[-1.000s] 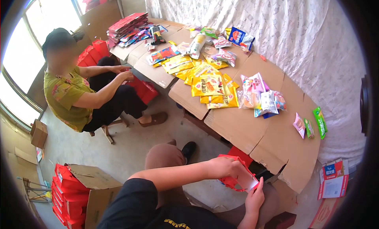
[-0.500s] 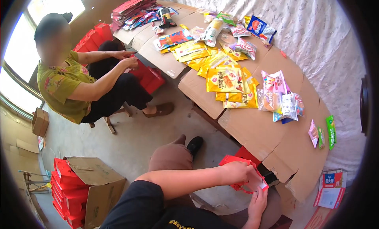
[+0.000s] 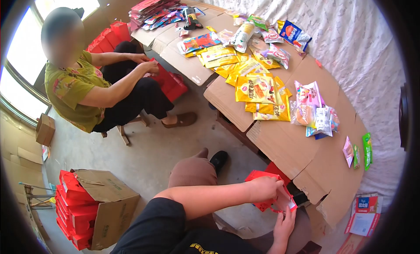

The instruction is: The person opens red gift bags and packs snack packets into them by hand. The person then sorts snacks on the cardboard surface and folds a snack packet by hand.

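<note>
The cardboard-covered table (image 3: pixel 280 142) bears snack packets (image 3: pixel 258 89); near its edge is the red box (image 3: pixel 258 175); the right hand (image 3: pixel 284 224) has fingers clamped on its rim; the left hand (image 3: pixel 265 188) bends over it, whether fingers grip I can't tell.

Obstacle: cardboard (image 3: pixel 311 177) near red box (image 3: pixel 282 200)

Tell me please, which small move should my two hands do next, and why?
Probably, the left hand should spread the red box wider while the right hand steadies its edge: the left fingers are at its opening, which looks rather narrow.
</note>
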A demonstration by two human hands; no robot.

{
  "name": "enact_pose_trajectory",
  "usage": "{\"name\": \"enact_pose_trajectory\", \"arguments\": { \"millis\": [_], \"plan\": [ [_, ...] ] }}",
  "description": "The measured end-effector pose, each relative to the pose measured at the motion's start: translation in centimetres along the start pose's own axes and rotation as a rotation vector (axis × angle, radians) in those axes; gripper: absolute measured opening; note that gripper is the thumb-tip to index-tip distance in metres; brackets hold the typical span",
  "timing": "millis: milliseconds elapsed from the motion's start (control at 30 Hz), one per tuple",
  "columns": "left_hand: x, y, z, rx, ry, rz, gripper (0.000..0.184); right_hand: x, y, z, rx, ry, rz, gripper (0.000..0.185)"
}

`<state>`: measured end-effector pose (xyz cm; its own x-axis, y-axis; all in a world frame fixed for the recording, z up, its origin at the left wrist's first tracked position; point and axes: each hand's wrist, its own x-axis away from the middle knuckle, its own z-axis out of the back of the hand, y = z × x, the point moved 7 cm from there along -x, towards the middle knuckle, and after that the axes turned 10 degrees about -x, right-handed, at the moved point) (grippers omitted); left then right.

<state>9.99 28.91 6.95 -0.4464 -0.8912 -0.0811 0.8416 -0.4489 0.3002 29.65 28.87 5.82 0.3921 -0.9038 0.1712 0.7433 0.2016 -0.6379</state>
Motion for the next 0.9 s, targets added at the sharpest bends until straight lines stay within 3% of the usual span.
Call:
{"name": "enact_pose_trajectory", "arguments": {
  "millis": [167, 267, 467, 567, 633, 700, 900],
  "plan": [
    [0.5, 0.7, -0.5, -0.056, 0.025, -0.034, 0.019, 0.3, 2.0, 0.4, 0.051, 0.108, 0.054, 0.045],
    [0.7, 0.5, -1.1, 0.123, -0.007, -0.041, 0.017, 0.5, 3.2, 0.3, 0.068, 0.141, 0.056, 0.045],
    [1.7, -0.1, 0.1, 0.097, 0.161, -0.036, 0.015, 0.6, 1.9, 0.0, 0.125, 0.128, 0.099, 0.045],
    [2.1, -0.6, 0.7, 0.171, 0.150, -0.002, 0.017, 0.6, 1.7, -0.3, 0.158, 0.135, 0.092, 0.045],
    [2.4, -0.4, 1.2, 0.092, 0.026, -0.024, 0.022, 0.7, 1.8, -0.4, 0.166, 0.153, 0.097, 0.046],
    [2.4, -0.7, 0.7, 0.128, 0.095, -0.013, 0.016, 0.5, 2.6, -0.4, 0.170, 0.162, 0.079, 0.047],
    [2.2, -1.5, -0.2, 0.167, 0.176, -0.008, 0.038, 0.6, 1.0, -0.9, 0.195, 0.141, 0.077, 0.046]
  ]
}}
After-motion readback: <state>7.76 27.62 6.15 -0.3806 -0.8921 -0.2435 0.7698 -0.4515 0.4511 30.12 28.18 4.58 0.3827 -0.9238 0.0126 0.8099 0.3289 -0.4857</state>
